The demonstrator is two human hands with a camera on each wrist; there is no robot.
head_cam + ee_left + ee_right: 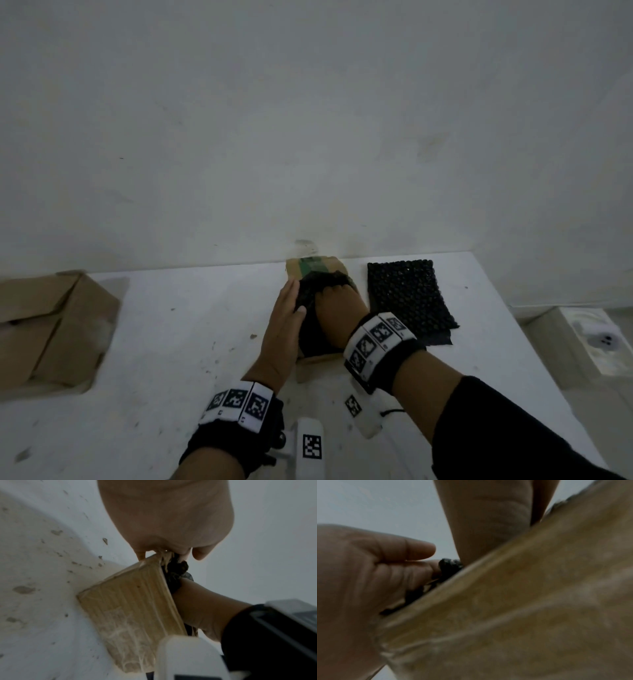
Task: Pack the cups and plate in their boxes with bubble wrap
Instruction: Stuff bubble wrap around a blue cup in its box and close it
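Note:
A small open cardboard box stands mid-table with its flap up at the back. A bundle in black bubble wrap sits in its mouth; what it wraps is hidden. My left hand lies flat with straight fingers against the box's left side and the bundle. My right hand reaches into the box from above, fingers curled into the wrap. The left wrist view shows the box wall, the wrap and my left palm. In the right wrist view, cardboard fills most of the frame, with a bit of wrap.
A second sheet of black bubble wrap lies flat just right of the box. Larger cardboard boxes sit at the table's left edge. The wall runs close behind the table. A white object lies off the table's right side.

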